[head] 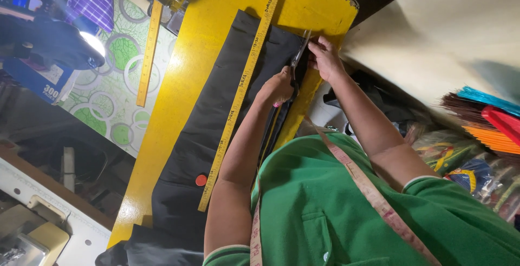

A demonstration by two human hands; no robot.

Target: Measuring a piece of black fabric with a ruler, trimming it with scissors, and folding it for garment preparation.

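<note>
Head view: black cloth (216, 120) lies lengthwise on a yellow table (179, 82), covering most of its right half and running from the near end to close by the far end. Left hand (279, 86) is closed round the handles of scissors (299, 55); the blades point away from the person and sit at the cloth's right edge, near the far end. How far the blades are parted cannot be told. Right hand (325, 57) is just beside the blades, fingers pinched together on the cloth edge, touching it. A long yellow ruler (241, 90) lies flat on the cloth, left of both hands, along the cloth's length; its far end reaches past the cloth onto bare table. A small red disc (201, 180) rests on the cloth just left of the ruler's near end. A tape measure (374, 193) hangs round the person's neck over a green shirt (325, 212). A second ruler (148, 55) lies on a green ring-patterned surface (108, 93) left of the table, well apart from the hands. Bundles of coloured sticks (487, 120) sit at the right edge
</note>
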